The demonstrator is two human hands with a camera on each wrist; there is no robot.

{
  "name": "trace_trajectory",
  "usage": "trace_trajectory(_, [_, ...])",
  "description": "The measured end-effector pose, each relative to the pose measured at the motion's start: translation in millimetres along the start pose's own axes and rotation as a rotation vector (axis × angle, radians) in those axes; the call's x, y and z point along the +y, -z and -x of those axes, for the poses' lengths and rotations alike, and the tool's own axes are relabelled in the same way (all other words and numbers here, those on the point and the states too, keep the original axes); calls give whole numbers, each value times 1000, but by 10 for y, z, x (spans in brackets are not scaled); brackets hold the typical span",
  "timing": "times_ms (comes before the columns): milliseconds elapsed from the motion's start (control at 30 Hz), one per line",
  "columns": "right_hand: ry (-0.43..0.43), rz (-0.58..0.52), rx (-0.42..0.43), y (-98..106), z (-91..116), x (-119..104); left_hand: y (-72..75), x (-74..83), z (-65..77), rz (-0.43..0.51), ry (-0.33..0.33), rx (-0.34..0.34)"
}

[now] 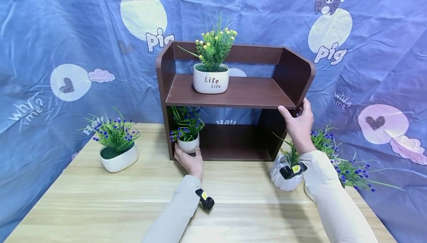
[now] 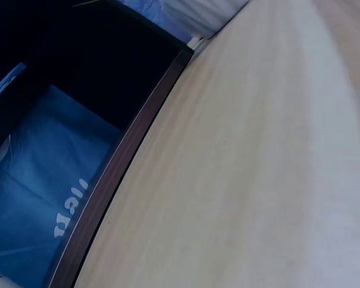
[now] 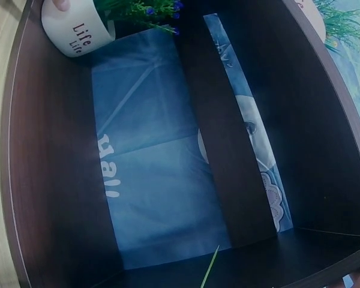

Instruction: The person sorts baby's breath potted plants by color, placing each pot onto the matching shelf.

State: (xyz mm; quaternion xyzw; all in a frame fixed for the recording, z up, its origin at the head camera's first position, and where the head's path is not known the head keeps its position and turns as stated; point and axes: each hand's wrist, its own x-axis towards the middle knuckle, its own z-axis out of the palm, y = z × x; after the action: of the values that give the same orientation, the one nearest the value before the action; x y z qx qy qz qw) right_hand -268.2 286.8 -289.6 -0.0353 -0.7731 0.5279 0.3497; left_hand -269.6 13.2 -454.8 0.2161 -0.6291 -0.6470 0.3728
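Note:
My left hand [image 1: 191,160] holds a small white pot of blue-purple flowers [image 1: 188,144] at the left end of the lower level of a dark brown two-tier shelf [image 1: 233,105]. Fingers and thumb lie around the pot's lower part. "Life" lettering shows on this white pot [image 3: 78,30] in the right wrist view. My right hand [image 1: 300,122] grips the shelf's right side panel, thumb at the front edge of the upper board and fingers around the outer side. A yellow-flowered plant in a white "Life" pot [image 1: 211,81] stands on the upper board.
Left of the shelf, a white oval pot with blue flowers [image 1: 119,157] stands on the wooden table [image 1: 110,202]. Below my right forearm are a white ribbed pot [image 1: 283,178] and another blue-flowered plant [image 1: 350,172]. A blue printed curtain [image 1: 267,9] hangs behind.

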Motion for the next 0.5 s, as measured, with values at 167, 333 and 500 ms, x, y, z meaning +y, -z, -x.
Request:
trace_trajectory(167, [3, -3, 5, 12, -1, 4, 34, 15, 39, -2, 29, -28])
trace_trajectory(333, [5, 7, 8, -15, 10, 29, 78, 68, 91, 12, 96, -8])
trace_trajectory(500, [6, 1, 9, -9, 8, 26, 57, 156, 177, 127, 226, -35])
